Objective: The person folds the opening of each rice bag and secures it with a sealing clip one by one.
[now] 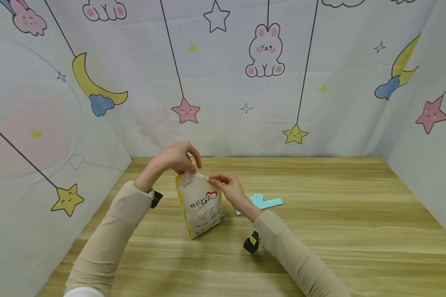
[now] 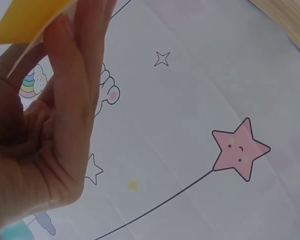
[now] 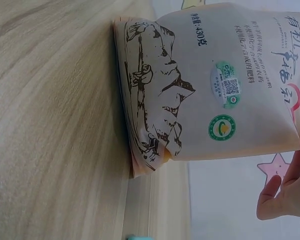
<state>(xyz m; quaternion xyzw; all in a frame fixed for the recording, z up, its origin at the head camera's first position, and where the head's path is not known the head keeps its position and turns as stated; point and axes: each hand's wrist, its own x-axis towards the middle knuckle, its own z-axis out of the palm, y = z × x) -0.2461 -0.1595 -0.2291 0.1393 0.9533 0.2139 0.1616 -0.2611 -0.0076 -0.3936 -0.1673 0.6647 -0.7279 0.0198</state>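
Note:
A white paper pouch (image 1: 200,202) with dark lettering, a red heart and a yellow side stands upright on the table. My left hand (image 1: 172,157) arches over its top left and pinches the top edge. In the left wrist view, the yellow side (image 2: 27,20) of the pouch lies between the thumb and fingers of that hand (image 2: 65,120). With thumb and forefinger my right hand (image 1: 230,189) pinches the top right corner. The right wrist view shows the pouch front (image 3: 200,95), printed with mountains and round seals, and part of the right hand (image 3: 287,197).
Behind the right wrist, a flat light-blue plastic piece (image 1: 267,203) lies on the wood-grain table (image 1: 338,239), partly hidden by the hand. White curtains (image 1: 226,82) with rabbits, stars and moons enclose the back and sides.

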